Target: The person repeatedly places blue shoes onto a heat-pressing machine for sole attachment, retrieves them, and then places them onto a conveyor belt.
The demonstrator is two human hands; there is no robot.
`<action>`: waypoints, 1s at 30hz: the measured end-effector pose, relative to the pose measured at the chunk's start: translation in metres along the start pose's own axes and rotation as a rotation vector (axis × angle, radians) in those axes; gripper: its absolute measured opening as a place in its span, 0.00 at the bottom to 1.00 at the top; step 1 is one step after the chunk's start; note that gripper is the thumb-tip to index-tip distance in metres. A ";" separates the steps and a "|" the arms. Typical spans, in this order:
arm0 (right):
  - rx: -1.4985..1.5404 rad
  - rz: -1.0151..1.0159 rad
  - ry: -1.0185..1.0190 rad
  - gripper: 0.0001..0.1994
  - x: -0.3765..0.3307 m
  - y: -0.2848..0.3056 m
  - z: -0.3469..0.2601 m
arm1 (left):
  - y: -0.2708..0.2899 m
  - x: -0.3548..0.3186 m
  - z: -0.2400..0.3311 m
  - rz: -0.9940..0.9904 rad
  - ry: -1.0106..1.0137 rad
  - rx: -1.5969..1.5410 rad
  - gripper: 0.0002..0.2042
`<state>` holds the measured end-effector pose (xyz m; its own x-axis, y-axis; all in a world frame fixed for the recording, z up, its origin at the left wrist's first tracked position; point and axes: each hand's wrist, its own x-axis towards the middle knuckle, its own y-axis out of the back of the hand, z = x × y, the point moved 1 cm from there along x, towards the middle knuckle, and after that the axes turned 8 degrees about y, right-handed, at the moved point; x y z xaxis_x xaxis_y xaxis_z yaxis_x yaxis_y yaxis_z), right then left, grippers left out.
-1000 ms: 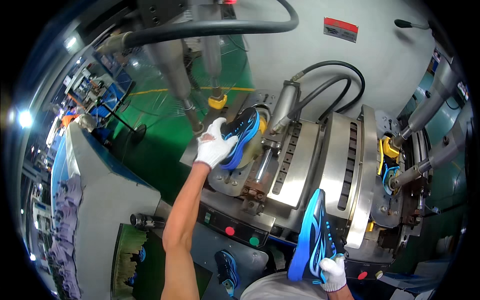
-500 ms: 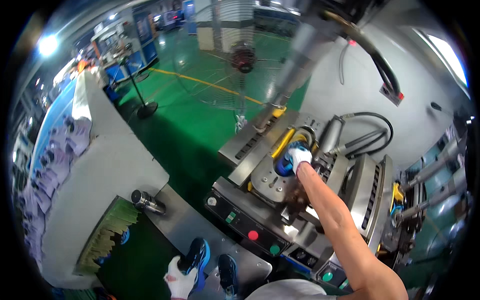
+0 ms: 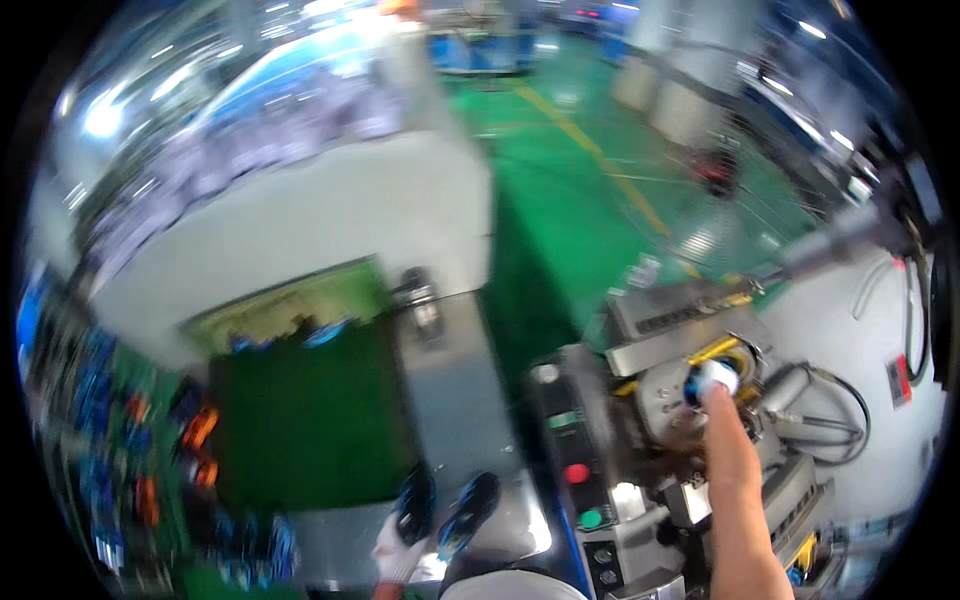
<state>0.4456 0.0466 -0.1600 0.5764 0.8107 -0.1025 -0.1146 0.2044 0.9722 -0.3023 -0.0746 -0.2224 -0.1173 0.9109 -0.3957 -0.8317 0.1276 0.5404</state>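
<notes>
My left hand (image 3: 399, 557), in a white glove, is at the low front of the view, closed on the heel end of a dark blue shoe (image 3: 415, 505). A second dark shoe with a lighter blue sole (image 3: 468, 514) sits just to its right on the metal ledge. My bare right forearm stretches out to the machine (image 3: 665, 395). At its end my gloved right hand (image 3: 716, 380) closes over a blue shoe (image 3: 692, 386) set in the machine's round fixture; the glove hides most of that shoe. Motion blur softens the fingers of both hands.
A dark metal flask (image 3: 422, 305) stands on the steel ledge (image 3: 455, 390) beside a green-floored opening. Lilac shoe uppers (image 3: 270, 130) line the pale housing at the far left. Black hoses (image 3: 850, 400) curve right of the machine. Red and green buttons (image 3: 577, 473) sit on its front panel.
The view has swung left, so the machine now appears farther right. The left-hand shoe, tilted earlier, now lies more level beside the other. My right hand stays on the shoe in the machine.
</notes>
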 end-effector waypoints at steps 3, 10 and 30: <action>1.664 -0.207 -0.433 0.11 -0.010 -0.013 0.069 | 0.000 0.007 0.017 -0.061 -0.031 0.051 0.36; 1.069 0.455 0.085 0.37 -0.278 0.120 -0.141 | -0.003 0.009 -0.049 -0.039 -0.062 0.113 0.31; 0.728 -0.299 -0.443 0.20 -0.455 -0.032 -0.486 | 0.086 0.125 -0.109 -0.441 0.207 -0.043 0.40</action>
<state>-0.2062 -0.0620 -0.2473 0.7757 0.4632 -0.4286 0.5442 -0.1471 0.8260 -0.4474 0.0077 -0.3064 0.1490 0.6761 -0.7215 -0.8475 0.4633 0.2591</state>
